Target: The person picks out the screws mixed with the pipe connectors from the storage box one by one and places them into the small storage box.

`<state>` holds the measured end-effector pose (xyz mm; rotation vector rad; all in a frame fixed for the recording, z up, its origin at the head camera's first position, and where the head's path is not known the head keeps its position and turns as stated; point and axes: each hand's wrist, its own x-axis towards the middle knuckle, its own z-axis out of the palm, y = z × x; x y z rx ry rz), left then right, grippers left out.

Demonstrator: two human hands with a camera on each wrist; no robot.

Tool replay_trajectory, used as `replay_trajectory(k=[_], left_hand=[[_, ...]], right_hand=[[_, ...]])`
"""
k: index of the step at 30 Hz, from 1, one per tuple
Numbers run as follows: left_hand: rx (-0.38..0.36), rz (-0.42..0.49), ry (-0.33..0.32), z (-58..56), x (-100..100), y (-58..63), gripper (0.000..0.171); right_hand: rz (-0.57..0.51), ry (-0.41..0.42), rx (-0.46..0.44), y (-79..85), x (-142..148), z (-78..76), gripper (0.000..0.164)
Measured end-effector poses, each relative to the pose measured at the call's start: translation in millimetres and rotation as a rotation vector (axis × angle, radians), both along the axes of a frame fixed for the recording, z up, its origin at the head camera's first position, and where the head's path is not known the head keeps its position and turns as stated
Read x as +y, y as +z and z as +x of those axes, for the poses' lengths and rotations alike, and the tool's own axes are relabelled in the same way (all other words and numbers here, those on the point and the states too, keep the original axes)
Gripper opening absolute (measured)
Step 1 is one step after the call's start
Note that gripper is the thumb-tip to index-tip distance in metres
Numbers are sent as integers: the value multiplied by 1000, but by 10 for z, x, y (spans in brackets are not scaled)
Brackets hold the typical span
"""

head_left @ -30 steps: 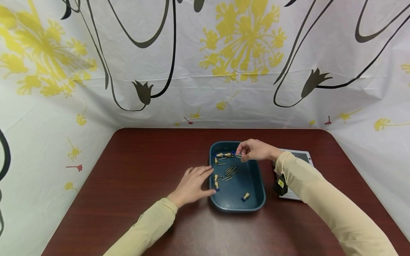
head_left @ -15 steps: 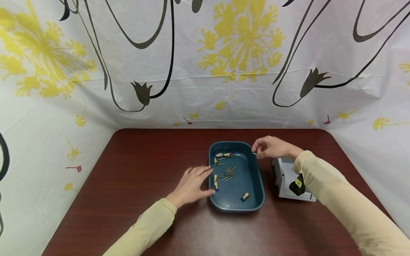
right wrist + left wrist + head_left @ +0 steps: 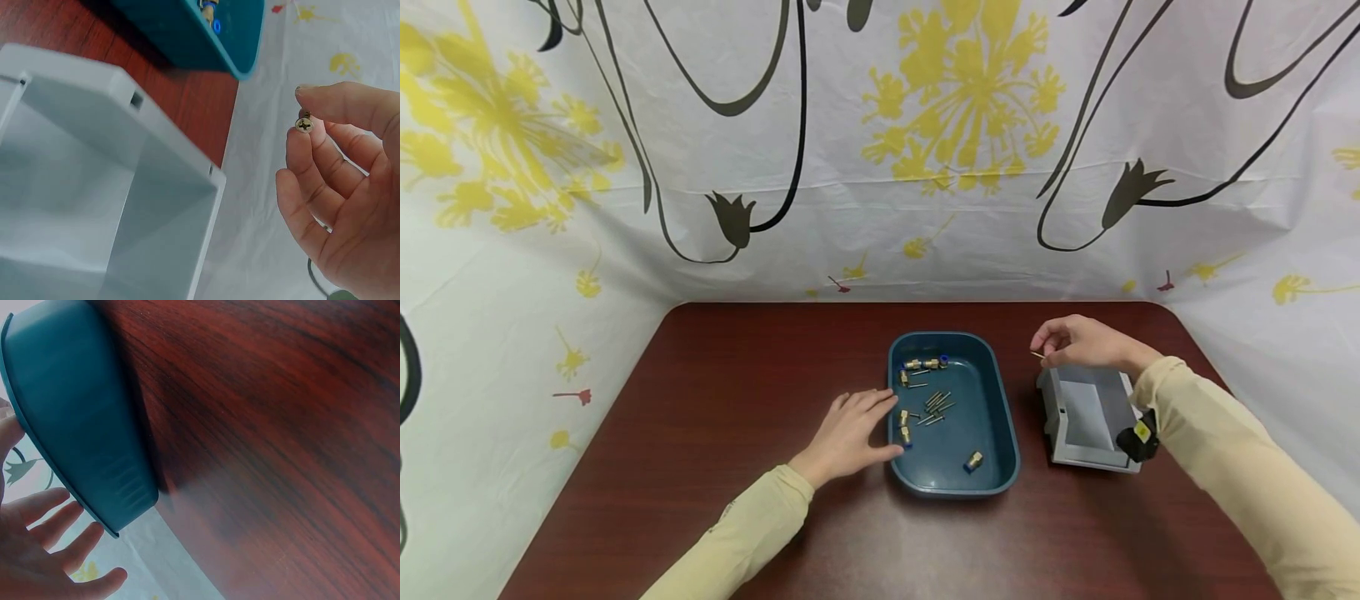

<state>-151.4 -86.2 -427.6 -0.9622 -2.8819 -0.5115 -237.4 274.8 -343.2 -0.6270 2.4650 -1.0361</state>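
Note:
Between thumb and fingertips my right hand (image 3: 1088,343) pinches a small brass-coloured screw (image 3: 304,125), its cross-slotted head facing the right wrist camera. This hand hovers by the far left corner of a grey open-topped box (image 3: 1057,421). My left hand (image 3: 852,435) touches the left rim of a blue tray (image 3: 981,400) with spread, fairly straight fingers. Inside the tray, several loose screws (image 3: 936,401) lie near the middle. Several brass fittings with blue ends line its left and far sides, and one fitting (image 3: 973,461) lies apart at the near right.
The box stands right of the tray, with a strip of dark red wooden table (image 3: 760,358) between them. A patterned white sheet (image 3: 865,150) hangs behind and beside the table. A black device (image 3: 1138,437) sits on the right wrist.
My right hand has moved right with the screw, from over the tray's far right part to the grey box, whose inside now shows. My left hand has stayed at the tray rim.

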Motion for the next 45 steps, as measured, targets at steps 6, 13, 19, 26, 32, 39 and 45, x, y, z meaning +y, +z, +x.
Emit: replay_trajectory(k=[6,13,19,26,32,39,45], left_hand=[[-3,-22,14,-1,-1,8,71],[-18,-39,17,3,-3,27,71],[-21,-41,21,-2,-3,30,71],[-33,-32,26,-1,-6,31,71],[-37,-46,24,-3,-3,27,71],[-24,-31,10,-4,1,13,70],[-25,-29,11,-3,-1,17,70]], right_hand=[[39,-40,27,48,153,31,18],[103,-82,39,54,314,53,23],[130,-79,73,68,435,74,20],[161,-97,83,60,540,99,18],[152,-89,61,-16,592,108,18],[171,-100,61,-53,612,129,17],[143,-90,46,-40,600,117,19]])
